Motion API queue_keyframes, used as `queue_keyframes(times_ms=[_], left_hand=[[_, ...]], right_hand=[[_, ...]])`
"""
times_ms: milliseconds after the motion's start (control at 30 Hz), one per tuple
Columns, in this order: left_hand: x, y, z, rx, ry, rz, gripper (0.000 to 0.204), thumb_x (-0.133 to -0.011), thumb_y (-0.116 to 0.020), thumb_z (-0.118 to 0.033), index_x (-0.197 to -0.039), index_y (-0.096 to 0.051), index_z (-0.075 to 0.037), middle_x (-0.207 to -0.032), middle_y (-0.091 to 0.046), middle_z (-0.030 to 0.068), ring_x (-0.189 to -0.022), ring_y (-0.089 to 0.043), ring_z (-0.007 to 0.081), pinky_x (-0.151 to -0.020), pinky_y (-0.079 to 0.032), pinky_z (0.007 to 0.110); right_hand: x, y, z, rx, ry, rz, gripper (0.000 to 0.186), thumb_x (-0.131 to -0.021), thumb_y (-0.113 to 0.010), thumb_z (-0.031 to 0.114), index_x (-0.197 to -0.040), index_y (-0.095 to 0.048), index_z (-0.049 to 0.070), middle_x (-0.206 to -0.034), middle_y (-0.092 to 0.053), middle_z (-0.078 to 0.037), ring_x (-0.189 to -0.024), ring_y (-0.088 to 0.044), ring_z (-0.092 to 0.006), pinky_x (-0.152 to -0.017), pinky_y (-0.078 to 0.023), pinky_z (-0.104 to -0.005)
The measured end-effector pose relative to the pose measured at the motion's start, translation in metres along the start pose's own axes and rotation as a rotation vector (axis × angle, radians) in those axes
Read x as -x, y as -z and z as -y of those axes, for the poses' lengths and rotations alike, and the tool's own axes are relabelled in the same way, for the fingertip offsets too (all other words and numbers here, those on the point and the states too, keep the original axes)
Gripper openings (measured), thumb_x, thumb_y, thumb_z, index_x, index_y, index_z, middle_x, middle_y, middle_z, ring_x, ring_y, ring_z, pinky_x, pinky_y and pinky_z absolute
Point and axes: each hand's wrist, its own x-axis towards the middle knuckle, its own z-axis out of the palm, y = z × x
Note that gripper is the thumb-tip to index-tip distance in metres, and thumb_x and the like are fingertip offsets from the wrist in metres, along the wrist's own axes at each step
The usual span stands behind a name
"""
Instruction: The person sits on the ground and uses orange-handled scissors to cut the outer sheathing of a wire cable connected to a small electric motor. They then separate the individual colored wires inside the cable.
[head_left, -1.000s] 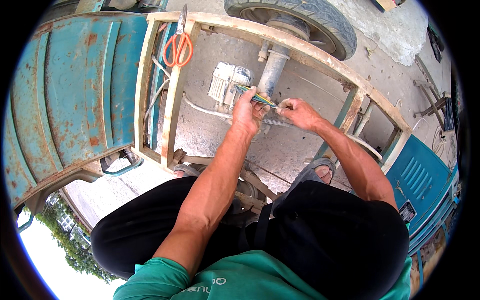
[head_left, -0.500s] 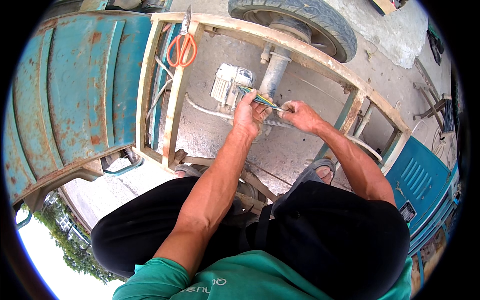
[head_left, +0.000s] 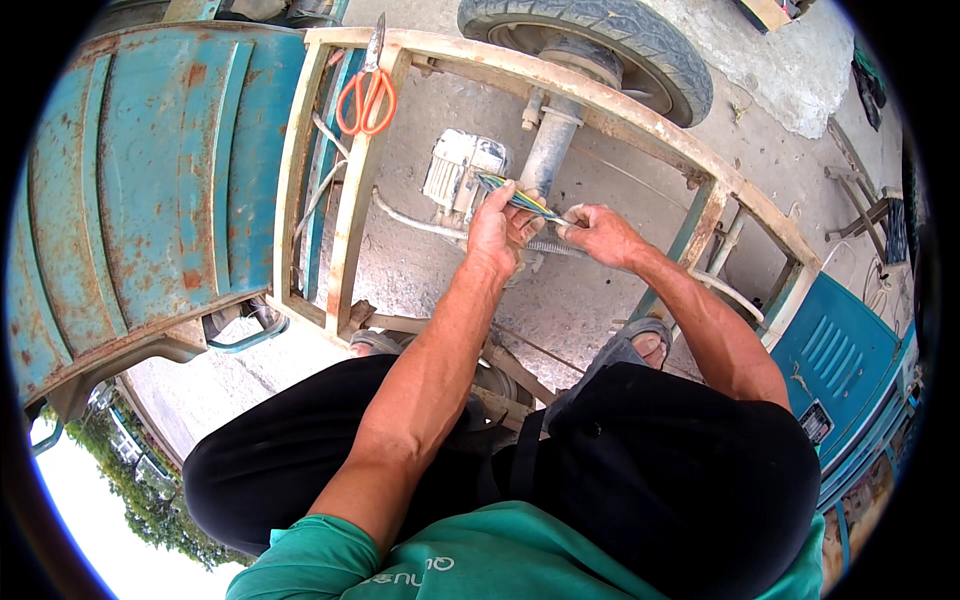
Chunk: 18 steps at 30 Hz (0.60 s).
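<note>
A bundle of thin wires (head_left: 528,203), blue, yellow and green among them, runs between my two hands. My left hand (head_left: 497,226) is closed round the bundle close to a dusty finned motor (head_left: 466,168). At the other end of the wires, my right hand (head_left: 598,233) pinches their pale tips between thumb and fingers. Grey corrugated conduit (head_left: 556,247) passes just below the hands. Scissors with orange handles (head_left: 367,104) lie on the metal frame up to the left, blades pointing away.
A rusty cream-painted frame (head_left: 560,68) surrounds the motor and axle tube (head_left: 551,146). Beyond it is a wheel with a black tyre (head_left: 690,75). A rusted teal panel (head_left: 150,170) fills the left; a louvred blue panel (head_left: 835,345) stands at the right.
Both hands keep their hold on the wires with hardly any movement. The whole view has shifted very slightly.
</note>
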Motion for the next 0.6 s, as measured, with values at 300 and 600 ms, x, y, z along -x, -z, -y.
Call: queue_keyframes(times_ms=[300, 600], left_hand=[[0.0011, -0.0017, -0.0001, -0.011, -0.002, -0.011, 0.021, -0.102, -0.060, -0.029, -0.114, -0.060, -0.013, -0.105, -0.072, 0.0067, -0.100, -0.070, 0.0242, -0.085, -0.054, 0.045], [0.0015, -0.0020, -0.0005, -0.033, -0.006, -0.007, 0.019, -0.102, -0.060, -0.028, -0.113, -0.060, -0.013, -0.104, -0.072, 0.0065, -0.099, -0.070, 0.0229, -0.084, -0.054, 0.044]], right_hand=[[0.0024, 0.0009, 0.0036, 0.026, 0.000, -0.005, 0.048, -0.090, -0.068, 0.035, -0.120, -0.069, -0.003, -0.111, -0.073, -0.020, -0.101, -0.069, -0.0292, -0.092, -0.052, -0.0403], [0.0020, -0.0006, 0.0019, 0.020, 0.009, -0.018, 0.045, -0.091, -0.068, 0.033, -0.117, -0.070, -0.003, -0.105, -0.074, -0.018, -0.097, -0.070, -0.0283, -0.089, -0.053, -0.0403]])
